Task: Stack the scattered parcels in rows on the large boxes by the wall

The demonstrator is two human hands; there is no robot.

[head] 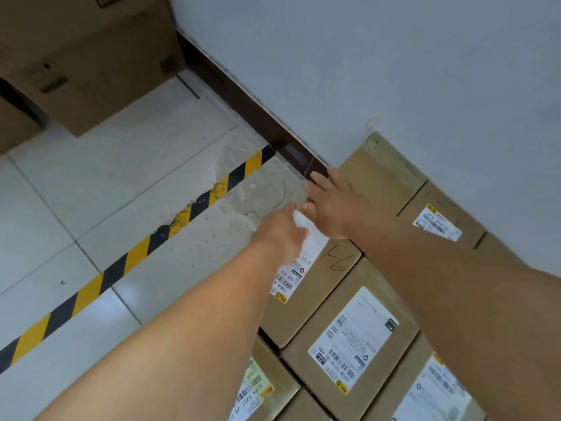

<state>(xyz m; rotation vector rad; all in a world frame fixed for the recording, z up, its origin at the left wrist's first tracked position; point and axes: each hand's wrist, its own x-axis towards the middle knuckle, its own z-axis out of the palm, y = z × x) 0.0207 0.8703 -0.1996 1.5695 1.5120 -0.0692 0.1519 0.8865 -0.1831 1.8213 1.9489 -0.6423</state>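
Several brown cardboard parcels with white shipping labels lie packed in rows at the lower right. My left hand [280, 232] grips the near left corner of the end parcel [321, 284], the one with a pen mark and a label reading A701. My right hand [337, 202] lies flat, fingers spread, on the far end of that parcel and on the plain parcel behind it [385, 174]. Beside it sit a parcel with a large label [352, 338] and another by the wall [440, 220]. My forearms hide parts of the rows.
A pale wall [364, 71] with a dark skirting board [243, 101] runs behind the rows. Yellow-and-black hazard tape [127, 259] crosses the tiled floor. Large brown boxes [91, 65] stand at the upper left against the wall.
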